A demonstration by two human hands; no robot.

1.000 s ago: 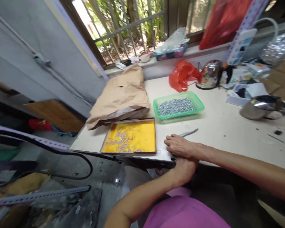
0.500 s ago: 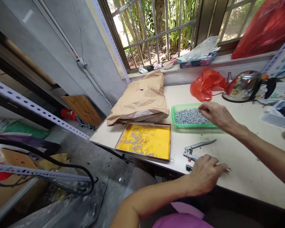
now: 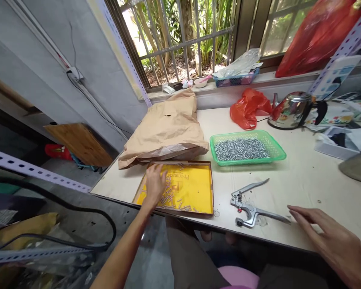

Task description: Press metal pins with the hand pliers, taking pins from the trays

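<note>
My left hand (image 3: 155, 185) is over the left side of a shallow yellow-lined box (image 3: 198, 188), beside a loose scatter of small silvery rods (image 3: 168, 197) that look ribbed or coiled. Its thumb stands apart from the bent fingers, and nothing shows in its grasp. At the right, my right hand (image 3: 333, 237) is low over the table with fingers stretched out and empty. Just left of its fingertips lie metal snap pliers (image 3: 249, 210), handles spread. Behind them a green plastic basket (image 3: 278, 151) holds a heap of similar small metal pieces (image 3: 240, 149).
A large brown paper bag (image 3: 168, 128) lies behind the box. Toward the back stand a red plastic bag (image 3: 248, 108) and a steel kettle (image 3: 291, 110). A grey-white bin (image 3: 333, 148) is at the right. The table's front edge (image 3: 186, 217) runs close below the box.
My left hand has moved left from the pliers to the yellow-lined box. My right hand has left the green basket and come down to the right of the pliers. The view has shifted slightly.
</note>
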